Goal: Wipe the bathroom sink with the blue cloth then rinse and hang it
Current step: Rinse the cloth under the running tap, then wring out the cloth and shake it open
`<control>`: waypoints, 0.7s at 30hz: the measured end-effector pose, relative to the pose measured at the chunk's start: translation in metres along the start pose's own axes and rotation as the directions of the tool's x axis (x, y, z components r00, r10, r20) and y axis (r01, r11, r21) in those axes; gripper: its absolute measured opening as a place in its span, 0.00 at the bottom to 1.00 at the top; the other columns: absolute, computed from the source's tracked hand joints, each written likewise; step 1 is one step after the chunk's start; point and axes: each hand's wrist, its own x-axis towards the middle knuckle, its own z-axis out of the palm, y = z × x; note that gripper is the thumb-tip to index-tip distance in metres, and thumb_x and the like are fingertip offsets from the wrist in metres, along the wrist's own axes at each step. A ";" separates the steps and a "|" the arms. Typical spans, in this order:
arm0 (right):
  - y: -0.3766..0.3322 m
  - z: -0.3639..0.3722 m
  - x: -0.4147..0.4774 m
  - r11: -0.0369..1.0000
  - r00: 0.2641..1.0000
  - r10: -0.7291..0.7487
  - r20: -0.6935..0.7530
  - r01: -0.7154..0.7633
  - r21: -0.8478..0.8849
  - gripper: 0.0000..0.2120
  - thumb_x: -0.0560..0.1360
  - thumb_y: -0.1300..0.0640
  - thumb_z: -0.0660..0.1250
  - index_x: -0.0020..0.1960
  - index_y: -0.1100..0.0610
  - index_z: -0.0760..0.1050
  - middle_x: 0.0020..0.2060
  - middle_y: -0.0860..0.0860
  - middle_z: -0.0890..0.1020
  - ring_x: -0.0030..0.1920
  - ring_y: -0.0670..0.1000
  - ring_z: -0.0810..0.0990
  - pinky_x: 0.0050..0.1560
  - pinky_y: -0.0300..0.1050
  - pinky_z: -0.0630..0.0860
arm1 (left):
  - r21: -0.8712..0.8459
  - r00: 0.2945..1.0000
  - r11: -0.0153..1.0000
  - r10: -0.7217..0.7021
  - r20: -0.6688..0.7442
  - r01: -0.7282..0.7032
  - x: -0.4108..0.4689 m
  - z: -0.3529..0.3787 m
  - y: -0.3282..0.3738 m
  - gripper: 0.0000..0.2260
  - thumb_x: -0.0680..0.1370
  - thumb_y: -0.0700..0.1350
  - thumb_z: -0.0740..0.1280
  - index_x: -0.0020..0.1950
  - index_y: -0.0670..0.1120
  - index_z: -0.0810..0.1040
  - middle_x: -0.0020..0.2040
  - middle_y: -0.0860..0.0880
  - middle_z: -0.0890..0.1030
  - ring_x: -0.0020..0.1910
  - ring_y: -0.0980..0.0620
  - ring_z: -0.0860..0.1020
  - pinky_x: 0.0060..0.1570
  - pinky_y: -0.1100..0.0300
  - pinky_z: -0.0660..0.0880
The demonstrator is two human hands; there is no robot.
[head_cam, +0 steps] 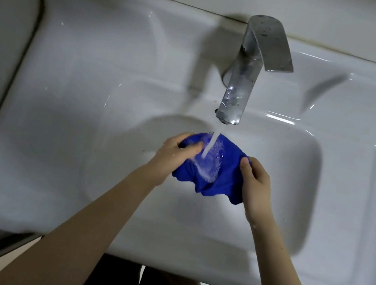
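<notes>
Water (211, 143) from the tap (240, 86) hits the cloth (212, 170) we grip with left hand (175, 155) and right hand (255, 185) over the sink (300, 175) middle; best keep kneading it.

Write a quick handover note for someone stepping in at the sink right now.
Left hand: gripping the cloth's left edge.
Right hand: gripping its right edge.
Cloth: spread between both hands over the basin, under running water from the tap.
Done: rinsing has begun; whether wiping is finished cannot be told.
Left: finish rinsing, shut the tap, wring, hang the cloth.
</notes>
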 end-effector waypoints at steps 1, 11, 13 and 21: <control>-0.003 0.007 0.001 1.000 1.000 0.008 0.014 -0.009 0.018 0.13 0.83 0.55 0.58 0.47 0.63 0.74 0.33 0.52 0.74 0.29 0.48 0.69 0.26 0.41 0.66 | 0.007 0.999 0.999 0.035 -0.022 -0.035 -0.003 -0.005 0.005 0.08 0.77 0.48 0.70 0.55 0.53 0.81 0.50 0.47 0.85 0.49 0.45 0.83 0.51 0.51 0.80; -0.030 0.057 -0.011 0.973 0.999 -0.010 0.039 0.001 0.229 0.11 0.83 0.57 0.57 0.44 0.61 0.71 0.34 0.53 0.71 0.30 0.52 0.67 0.22 0.36 0.68 | -0.093 0.958 0.991 0.069 -0.277 -0.099 -0.016 -0.017 0.019 0.05 0.77 0.53 0.69 0.51 0.56 0.81 0.49 0.51 0.84 0.49 0.46 0.83 0.48 0.46 0.81; -0.030 0.050 -0.006 0.995 0.999 -0.029 0.040 0.025 0.092 0.13 0.83 0.56 0.56 0.43 0.60 0.73 0.35 0.50 0.73 0.35 0.52 0.70 0.27 0.39 0.73 | -0.117 0.963 0.988 0.071 -0.260 -0.104 -0.018 -0.016 0.017 0.07 0.76 0.54 0.69 0.51 0.55 0.81 0.49 0.49 0.84 0.49 0.47 0.82 0.50 0.44 0.81; -0.118 -0.001 -0.027 0.615 0.610 -0.781 -0.131 0.718 -0.324 0.21 0.82 0.63 0.57 0.75 0.62 0.62 0.73 0.52 0.68 0.74 0.51 0.65 0.73 0.47 0.63 | -0.183 0.981 0.977 0.080 -0.179 -0.113 -0.033 -0.007 0.026 0.04 0.79 0.47 0.67 0.47 0.55 0.81 0.41 0.55 0.84 0.42 0.54 0.82 0.46 0.54 0.80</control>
